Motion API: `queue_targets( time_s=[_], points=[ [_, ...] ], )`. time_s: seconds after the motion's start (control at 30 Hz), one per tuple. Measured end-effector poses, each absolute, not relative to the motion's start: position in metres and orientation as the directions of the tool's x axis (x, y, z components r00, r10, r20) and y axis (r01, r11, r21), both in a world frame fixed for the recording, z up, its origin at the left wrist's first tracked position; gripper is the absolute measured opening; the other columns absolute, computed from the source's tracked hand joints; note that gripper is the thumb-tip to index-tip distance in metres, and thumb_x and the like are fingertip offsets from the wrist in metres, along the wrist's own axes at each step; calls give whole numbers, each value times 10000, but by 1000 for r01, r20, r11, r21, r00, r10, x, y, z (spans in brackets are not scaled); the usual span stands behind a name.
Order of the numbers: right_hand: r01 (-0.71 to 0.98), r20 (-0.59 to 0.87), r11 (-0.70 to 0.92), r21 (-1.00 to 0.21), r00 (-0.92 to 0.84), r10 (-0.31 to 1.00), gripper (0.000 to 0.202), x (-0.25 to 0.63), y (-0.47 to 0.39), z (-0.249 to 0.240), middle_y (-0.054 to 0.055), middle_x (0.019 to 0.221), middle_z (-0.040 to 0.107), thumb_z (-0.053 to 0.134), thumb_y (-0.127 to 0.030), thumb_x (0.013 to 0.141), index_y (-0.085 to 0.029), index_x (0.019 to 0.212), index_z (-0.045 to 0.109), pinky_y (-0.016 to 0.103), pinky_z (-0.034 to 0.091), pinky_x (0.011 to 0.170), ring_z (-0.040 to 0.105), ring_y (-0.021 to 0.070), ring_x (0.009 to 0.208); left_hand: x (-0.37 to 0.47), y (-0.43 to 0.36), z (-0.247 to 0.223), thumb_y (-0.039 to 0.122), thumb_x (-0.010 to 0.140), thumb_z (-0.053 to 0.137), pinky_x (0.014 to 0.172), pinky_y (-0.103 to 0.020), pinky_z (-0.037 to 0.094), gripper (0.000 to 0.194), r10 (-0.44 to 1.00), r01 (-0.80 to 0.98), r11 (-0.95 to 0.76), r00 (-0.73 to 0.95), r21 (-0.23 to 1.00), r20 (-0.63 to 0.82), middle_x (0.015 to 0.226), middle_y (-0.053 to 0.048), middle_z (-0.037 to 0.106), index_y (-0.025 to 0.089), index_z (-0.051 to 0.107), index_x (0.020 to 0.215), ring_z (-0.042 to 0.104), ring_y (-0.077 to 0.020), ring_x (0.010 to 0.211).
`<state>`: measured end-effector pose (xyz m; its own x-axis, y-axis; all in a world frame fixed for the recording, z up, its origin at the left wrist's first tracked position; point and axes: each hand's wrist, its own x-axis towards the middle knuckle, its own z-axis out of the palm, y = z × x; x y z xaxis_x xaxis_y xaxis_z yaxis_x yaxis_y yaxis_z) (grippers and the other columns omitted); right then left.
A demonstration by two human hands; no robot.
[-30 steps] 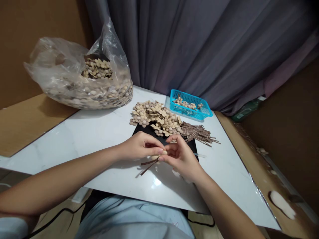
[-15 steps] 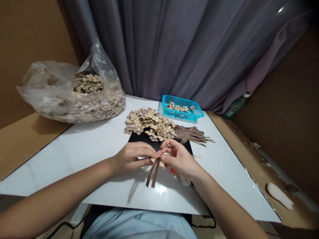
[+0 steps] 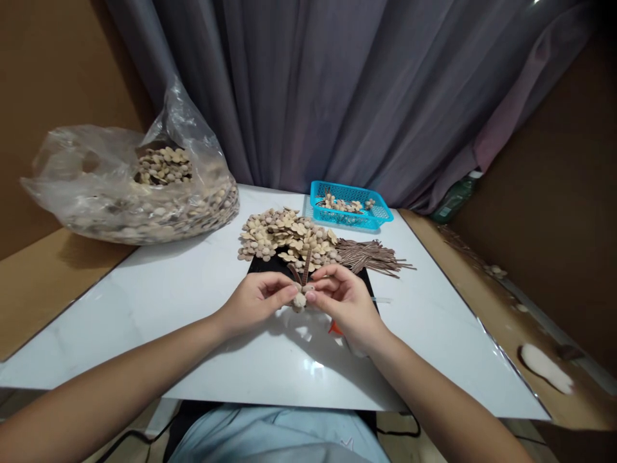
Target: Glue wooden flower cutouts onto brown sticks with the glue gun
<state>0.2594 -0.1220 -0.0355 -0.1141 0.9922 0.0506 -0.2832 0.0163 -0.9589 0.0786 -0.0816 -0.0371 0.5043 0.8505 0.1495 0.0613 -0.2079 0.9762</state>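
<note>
Flower (image 3: 299, 300) was pinched between the left hand (image 3: 255, 299) and right hand (image 3: 344, 303), brown strips (image 3: 306, 266) just beyond both; light, even pressure was probably needed so petals were not bent.

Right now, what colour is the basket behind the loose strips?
Bright blue, with perforated mesh sides; the basket shows best in the head view.

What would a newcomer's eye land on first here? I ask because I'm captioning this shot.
Probably the bright blue basket at the table's far side, holding small flower-shaped pieces. Next, the big clear plastic bag at the left, bulging with similar pieces. Then, front and centre, the left hand and right hand pinching one flower piece with brown strips pointing away.
</note>
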Motion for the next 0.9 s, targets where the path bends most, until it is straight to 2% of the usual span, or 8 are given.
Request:
queue_targets(
  time_s=[0.13,0.3,0.53,0.73,0.9],
  points=[
    [-320,19,-19,-947,-115,993,326,260,-120,-37,-22,733,703,823,-188,628,-191,869,603,196,527,629,650,86,628,81,-81,-38,366,774,669,579,-243,497,250,874,51,-185,466,981,140,748,-53,689,130,692,852,606,-140,628],
    [-353,21,-23,-935,-121,992,345,258,-119,-40,-30,718,703,835,-158,595,-187,845,598,186,526,632,649,78,615,82,-85,-35,330,786,668,612,-228,482,195,868,11,-134,484,991,112,716,-30,664,136,666,783,594,-124,644],
    [-345,17,-16,-938,-94,995,410,256,-119,-40,-59,675,664,856,-148,548,-195,849,583,171,515,590,622,70,578,84,-88,-39,361,818,641,600,-218,466,238,857,-68,-66,508,995,92,674,-8,617,133,616,756,565,-108,620],
    [-391,19,-19,-920,-95,995,396,257,-118,-40,-41,775,693,826,-172,625,-215,930,577,167,526,601,644,68,619,85,-89,-39,331,817,648,615,-207,470,191,874,-77,-118,464,990,141,695,3,612,143,613,807,571,-104,645],
    [-392,30,2,-920,-66,997,362,257,-117,-42,-41,727,695,818,-187,644,-214,895,559,180,530,609,640,78,631,85,-92,-39,300,790,677,676,-215,490,172,904,-62,-173,385,983,183,765,-11,629,142,622,830,590,-112,715]
  ],
)
